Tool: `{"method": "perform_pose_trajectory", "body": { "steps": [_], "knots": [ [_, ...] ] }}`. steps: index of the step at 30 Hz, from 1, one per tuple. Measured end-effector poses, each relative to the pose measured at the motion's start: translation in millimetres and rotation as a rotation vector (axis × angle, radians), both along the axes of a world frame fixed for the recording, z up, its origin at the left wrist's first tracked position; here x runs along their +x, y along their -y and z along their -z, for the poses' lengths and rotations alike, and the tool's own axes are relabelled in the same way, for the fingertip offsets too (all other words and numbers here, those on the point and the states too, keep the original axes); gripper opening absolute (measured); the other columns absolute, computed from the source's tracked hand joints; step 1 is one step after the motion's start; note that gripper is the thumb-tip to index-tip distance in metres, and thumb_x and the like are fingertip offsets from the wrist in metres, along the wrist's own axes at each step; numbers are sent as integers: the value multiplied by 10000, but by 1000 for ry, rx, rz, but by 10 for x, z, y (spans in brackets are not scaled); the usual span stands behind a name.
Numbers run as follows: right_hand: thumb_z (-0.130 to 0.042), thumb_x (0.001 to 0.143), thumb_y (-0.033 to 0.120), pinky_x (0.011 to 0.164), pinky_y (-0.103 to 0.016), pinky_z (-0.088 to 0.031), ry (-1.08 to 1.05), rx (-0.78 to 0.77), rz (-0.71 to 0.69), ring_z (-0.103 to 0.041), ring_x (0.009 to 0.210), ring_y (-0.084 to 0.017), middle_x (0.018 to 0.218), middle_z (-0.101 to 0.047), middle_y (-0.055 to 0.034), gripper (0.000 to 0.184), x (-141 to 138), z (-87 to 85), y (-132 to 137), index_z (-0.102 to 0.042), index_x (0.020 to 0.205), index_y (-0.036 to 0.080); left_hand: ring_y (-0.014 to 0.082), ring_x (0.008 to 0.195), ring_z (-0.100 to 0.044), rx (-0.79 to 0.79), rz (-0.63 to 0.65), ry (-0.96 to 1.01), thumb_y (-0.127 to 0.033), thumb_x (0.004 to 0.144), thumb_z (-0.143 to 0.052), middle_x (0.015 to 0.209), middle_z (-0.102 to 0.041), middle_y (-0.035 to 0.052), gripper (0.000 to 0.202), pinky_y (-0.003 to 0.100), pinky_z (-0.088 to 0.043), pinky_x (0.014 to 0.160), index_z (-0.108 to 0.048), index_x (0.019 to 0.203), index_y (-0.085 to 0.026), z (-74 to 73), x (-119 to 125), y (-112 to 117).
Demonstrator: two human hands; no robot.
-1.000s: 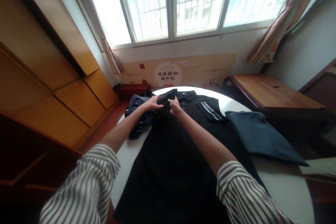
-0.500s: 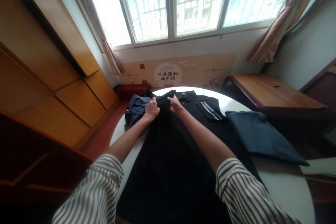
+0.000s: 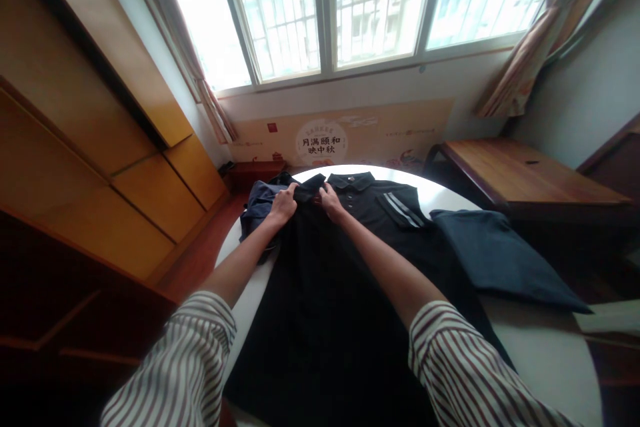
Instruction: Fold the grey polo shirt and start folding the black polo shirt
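Observation:
A black polo shirt [image 3: 345, 307] lies spread over the white round table [image 3: 555, 353], its collar toward the window and a sleeve with pale stripes on the right. Both hands are closed on the shirt's left sleeve area near the far end. My left hand [image 3: 284, 203] pinches the cloth at its left side. A short way to the right, my right hand [image 3: 330, 201] grips the same cloth, which is slightly raised between them. The fingertips are partly hidden by the fabric.
Crumpled navy clothing [image 3: 257, 207] lies on the table left of my left hand. A folded dark blue garment [image 3: 500, 253] rests at the right edge. Beyond stand a wooden desk [image 3: 535, 170] at right and wooden cabinets [image 3: 145, 193] at left, with a window behind.
My left hand has shifted slightly left and the cloth between the hands has turned. More of the shirt's collar and buttons now shows beside my right hand.

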State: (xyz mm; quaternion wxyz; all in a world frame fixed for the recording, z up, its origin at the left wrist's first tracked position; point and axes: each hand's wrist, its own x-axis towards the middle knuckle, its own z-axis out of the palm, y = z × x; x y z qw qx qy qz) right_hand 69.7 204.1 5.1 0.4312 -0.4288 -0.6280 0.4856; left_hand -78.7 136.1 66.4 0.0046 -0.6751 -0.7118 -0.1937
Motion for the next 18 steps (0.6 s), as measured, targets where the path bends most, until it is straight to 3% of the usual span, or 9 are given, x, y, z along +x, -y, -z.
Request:
{"method": "perform_pose_trajectory", "body": {
  "steps": [4, 8, 10, 13, 16, 18],
  "knots": [
    [-445, 967, 345, 1112, -404, -359, 302, 184, -146, -523, 1293, -222, 1386, -580, -103, 520, 89, 92, 238, -426, 1469, 212, 298, 1054, -662, 8, -73, 76, -94, 889, -448, 1113, -704, 136, 461, 398, -503, 933, -572, 1322, -192, 5, -129, -66],
    [-481, 967, 356, 1194, -490, -147, 582, 321, -214, -275, 1459, -279, 1577, -338, -78, 522, 192, 123, 496, -441, 1473, 232, 221, 1085, -635, -24, 187, 0, -25, 856, -420, 1196, -654, 76, 558, 314, -477, 973, -570, 1351, -235, -7, -280, -116],
    [-444, 988, 345, 1192, -504, -135, 690, 357, -224, -240, 1470, -293, 1601, -282, -80, 528, 225, 90, 573, -396, 1501, 226, 218, 1068, -634, -76, 330, -105, -22, 827, -447, 1212, -615, 80, 589, 301, -472, 968, -576, 1357, -244, -2, -314, -99],
    [-384, 1014, 345, 1171, -518, -196, 810, 382, -233, -263, 1459, -317, 1599, -274, -121, 516, 251, -14, 682, -382, 1505, 188, 242, 1041, -639, -151, 432, -219, -104, 795, -568, 1156, -610, 82, 666, 310, -476, 949, -486, 1437, -261, 15, -302, -25],
    [-339, 1024, 413, 1134, -527, -269, 880, 407, -230, -303, 1433, -352, 1577, -288, -203, 558, 267, -139, 934, -390, 1488, 108, 250, 987, -654, -159, 429, -194, -121, 758, -612, 1016, -660, 62, 813, 312, -497, 901, -333, 1514, -231, 24, -261, 61],
    [-344, 1009, 492, 1121, -551, -279, 914, 465, -269, -301, 1425, -387, 1573, -285, -222, 622, 287, -204, 1237, -392, 1482, 92, 240, 987, -659, -121, 396, -180, -57, 764, -543, 1040, -665, 70, 745, 303, -497, 899, -396, 1474, -227, 17, -244, 94]
  ]
}}
